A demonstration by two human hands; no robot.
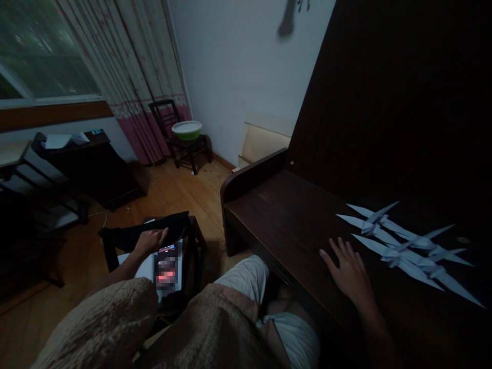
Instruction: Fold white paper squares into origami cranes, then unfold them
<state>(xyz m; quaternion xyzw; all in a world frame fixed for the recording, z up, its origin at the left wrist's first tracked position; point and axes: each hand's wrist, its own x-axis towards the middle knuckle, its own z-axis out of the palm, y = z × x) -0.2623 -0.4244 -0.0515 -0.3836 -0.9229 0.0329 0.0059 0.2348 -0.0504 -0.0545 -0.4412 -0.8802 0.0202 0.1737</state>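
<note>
Head view: the right hand (348, 271) lies spread, holding nothing, on the dark-brown wooden table (277, 205), just beside white, sharp-pointed folded-paper figures (397, 253) also on it, probably placed flat for support. Left of the table, the left hand (149, 242) is curled at a black cloth (126, 233), grip unclear, near a lit smartphone (167, 266), presumably face-up for viewing.

A home: curtains (134, 66), wooden floor (175, 187)
</note>
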